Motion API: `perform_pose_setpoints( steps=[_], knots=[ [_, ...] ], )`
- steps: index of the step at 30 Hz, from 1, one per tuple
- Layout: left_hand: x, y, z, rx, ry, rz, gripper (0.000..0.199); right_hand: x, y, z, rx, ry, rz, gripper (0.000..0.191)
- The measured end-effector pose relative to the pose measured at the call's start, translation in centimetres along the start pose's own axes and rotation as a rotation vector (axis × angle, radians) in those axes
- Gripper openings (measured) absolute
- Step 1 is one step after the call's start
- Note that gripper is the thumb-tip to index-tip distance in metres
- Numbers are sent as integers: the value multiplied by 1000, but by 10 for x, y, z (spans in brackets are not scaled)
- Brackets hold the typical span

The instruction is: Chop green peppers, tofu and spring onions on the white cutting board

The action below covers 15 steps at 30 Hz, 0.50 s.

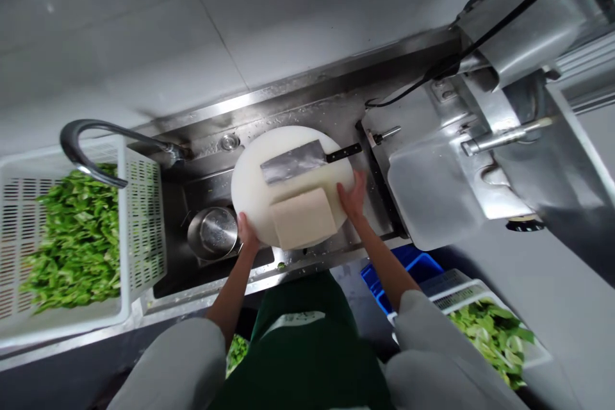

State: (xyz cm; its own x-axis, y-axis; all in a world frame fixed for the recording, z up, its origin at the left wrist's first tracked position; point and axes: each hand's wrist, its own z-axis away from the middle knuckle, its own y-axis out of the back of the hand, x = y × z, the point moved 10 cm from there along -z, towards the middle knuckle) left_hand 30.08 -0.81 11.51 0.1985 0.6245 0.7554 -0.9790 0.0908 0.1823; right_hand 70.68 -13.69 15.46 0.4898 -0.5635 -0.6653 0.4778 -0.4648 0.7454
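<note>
A round white cutting board [254, 179] lies across the right end of the steel sink. On it rest a cleaver [300, 161] with a black handle and a pale block of tofu [303, 218]. My left hand [246, 232] grips the board's near left edge. My right hand [353, 195] holds its right edge, fingers beside the tofu.
A steel pot [214, 232] sits in the sink basin [177, 250] under a curved faucet [103, 141]. A white basket [139, 218] of leafy greens stands at left. A metal slicing machine [480, 160] is at right. A blue crate [413, 266] and another basket of greens [494, 333] are below.
</note>
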Motion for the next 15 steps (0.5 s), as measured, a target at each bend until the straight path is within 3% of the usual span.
perform_pose_setpoints(
  steps=[2,4,6,10,13,15],
  knots=[
    [11,22,16,206,-99,-88,66,-34,9,-26,-19,199,192,58],
    [17,28,36,254,-167,-147,67,-68,1,-50,-148,419,347,57],
    [19,13,55,136,-252,-116,71,-90,-16,-71,-329,562,466,57],
    [24,-47,90,-210,-451,-11,83,-105,-37,-96,-561,656,588,48],
    [28,-70,99,-297,-509,10,81,-99,-21,-85,-589,584,547,38],
    [31,-76,101,-319,-528,8,79,-88,1,-56,-563,522,527,39]
  ],
)
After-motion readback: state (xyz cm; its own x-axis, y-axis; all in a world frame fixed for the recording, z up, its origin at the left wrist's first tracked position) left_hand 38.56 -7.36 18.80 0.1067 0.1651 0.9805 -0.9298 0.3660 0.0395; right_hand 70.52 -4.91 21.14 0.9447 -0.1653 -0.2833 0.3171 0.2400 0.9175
